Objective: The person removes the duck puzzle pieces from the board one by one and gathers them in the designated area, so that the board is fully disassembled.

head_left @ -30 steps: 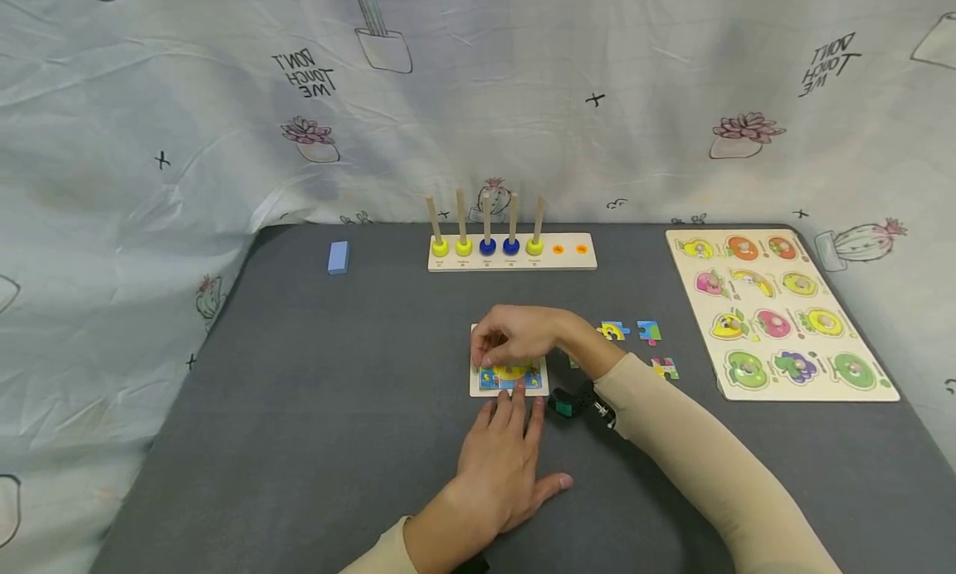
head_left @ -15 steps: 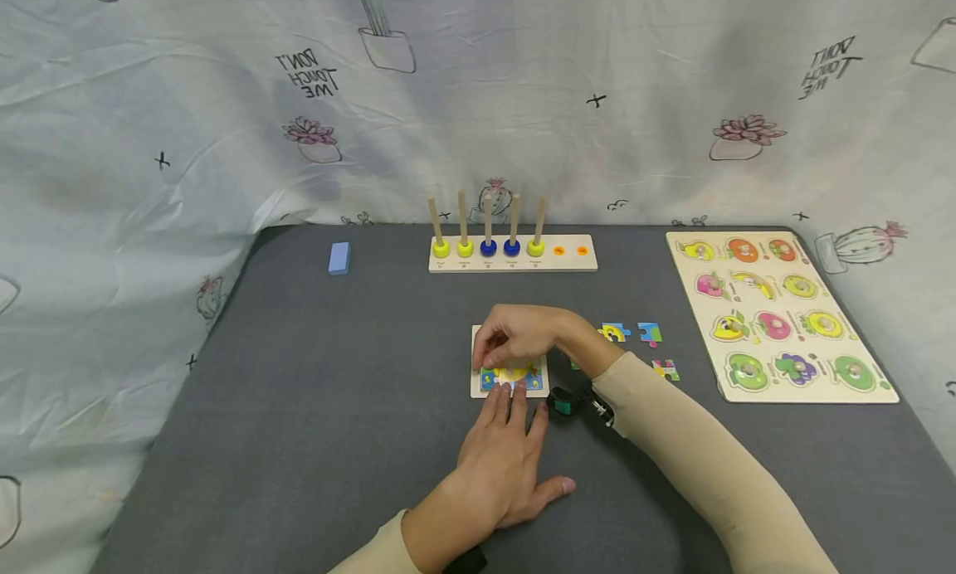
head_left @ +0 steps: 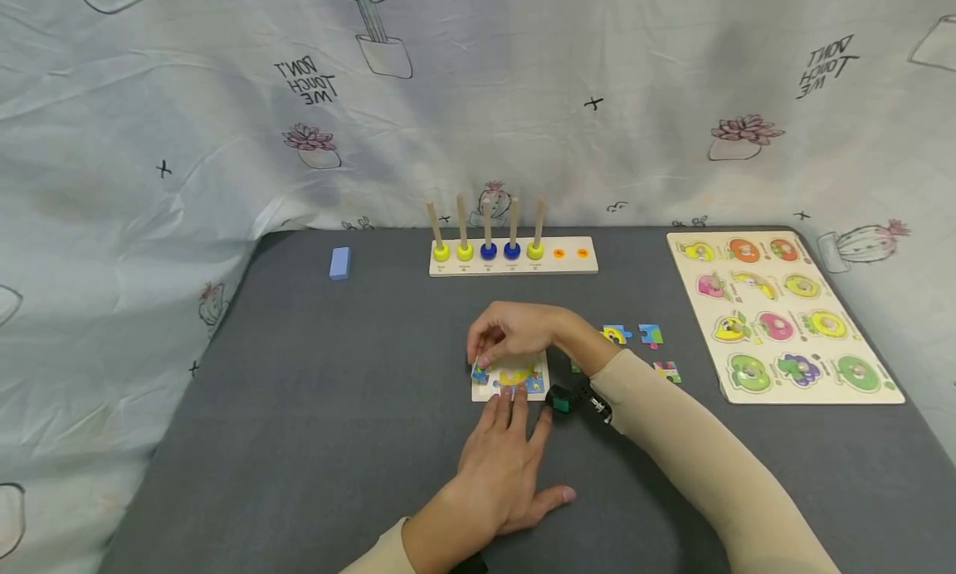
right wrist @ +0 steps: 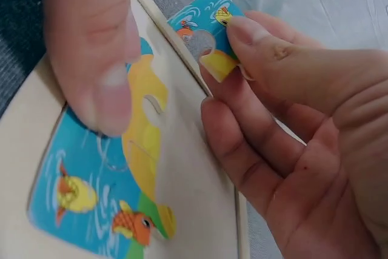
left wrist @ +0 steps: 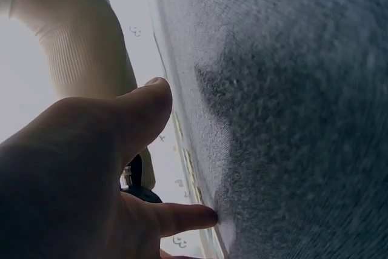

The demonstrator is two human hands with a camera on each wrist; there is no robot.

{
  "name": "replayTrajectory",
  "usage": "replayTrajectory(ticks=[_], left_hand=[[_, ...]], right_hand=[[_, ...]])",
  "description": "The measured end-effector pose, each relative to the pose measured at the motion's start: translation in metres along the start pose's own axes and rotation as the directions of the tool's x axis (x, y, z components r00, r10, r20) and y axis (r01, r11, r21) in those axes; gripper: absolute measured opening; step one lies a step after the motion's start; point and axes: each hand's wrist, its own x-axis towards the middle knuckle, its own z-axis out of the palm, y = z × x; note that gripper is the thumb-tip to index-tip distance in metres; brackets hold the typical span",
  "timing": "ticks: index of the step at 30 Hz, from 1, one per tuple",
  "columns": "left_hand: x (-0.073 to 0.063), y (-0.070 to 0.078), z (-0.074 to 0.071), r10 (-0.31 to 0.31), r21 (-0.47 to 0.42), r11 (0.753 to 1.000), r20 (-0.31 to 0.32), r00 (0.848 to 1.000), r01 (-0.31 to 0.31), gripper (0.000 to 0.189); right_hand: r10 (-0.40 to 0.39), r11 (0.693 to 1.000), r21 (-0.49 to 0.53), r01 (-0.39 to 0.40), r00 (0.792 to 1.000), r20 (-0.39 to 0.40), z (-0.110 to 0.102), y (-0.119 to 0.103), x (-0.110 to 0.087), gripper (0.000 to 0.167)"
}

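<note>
My right hand (head_left: 515, 329) pinches a jigsaw piece (right wrist: 213, 9), blue with small fish and a yellow part, between thumb and fingers. The piece is tilted up at the left side of a small wooden puzzle board (head_left: 480, 396). In the right wrist view, joined blue and yellow pieces (right wrist: 79, 192) with fish lie inside the board's raised rim, with bare wood beside them. My left hand (head_left: 496, 474) lies palm down with straight fingers; fingertips rest on the near edge of those pieces. The left wrist view shows mostly its thumb (left wrist: 148, 110) and the grey cloth.
Loose jigsaw pieces (head_left: 650, 334) lie right of the board, some partly behind my right forearm. A peg board (head_left: 513, 263) with yellow and blue rings stands at the back. A fruit puzzle board (head_left: 784, 308) lies at right, a blue block (head_left: 339, 263) at back left.
The jigsaw piece in my right hand has come up out of the board's left near corner, showing bare wood there. The left hand stays almost where it was.
</note>
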Motion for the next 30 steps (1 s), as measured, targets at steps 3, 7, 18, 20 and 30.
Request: replayTrajectory(ticks=[3, 7, 18, 20, 30], left_hand=[[0.0, 0.0, -0.001, 0.01, -0.013, 1.0, 0.022, 1.0, -0.01, 0.095], [-0.003, -0.003, -0.002, 0.015, -0.001, 1.0, 0.034, 0.999, -0.015, 0.095], [-0.005, -0.015, -0.002, 0.058, -0.061, 0.996, -0.001, 0.998, -0.058, 0.091], [-0.006, -0.019, -0.003, 0.062, -0.079, 0.995, -0.013, 0.998, -0.063, 0.089], [-0.008, -0.03, -0.005, 0.095, -0.161, 0.982, -0.006, 0.995, -0.095, 0.087]], right_hand=[[0.025, 1.0, -0.008, -0.025, 0.999, -0.04, -0.001, -0.004, -0.009, 0.009], [0.054, 0.998, -0.018, -0.055, 0.997, -0.059, -0.004, -0.013, -0.022, 0.011], [0.091, 0.994, -0.046, -0.102, 0.977, -0.191, -0.023, -0.033, -0.074, 0.01], [0.095, 0.992, -0.059, -0.109, 0.975, -0.203, -0.025, -0.038, -0.083, 0.011], [0.146, 0.978, -0.101, -0.185, 0.939, -0.31, -0.021, -0.061, -0.12, 0.008]])
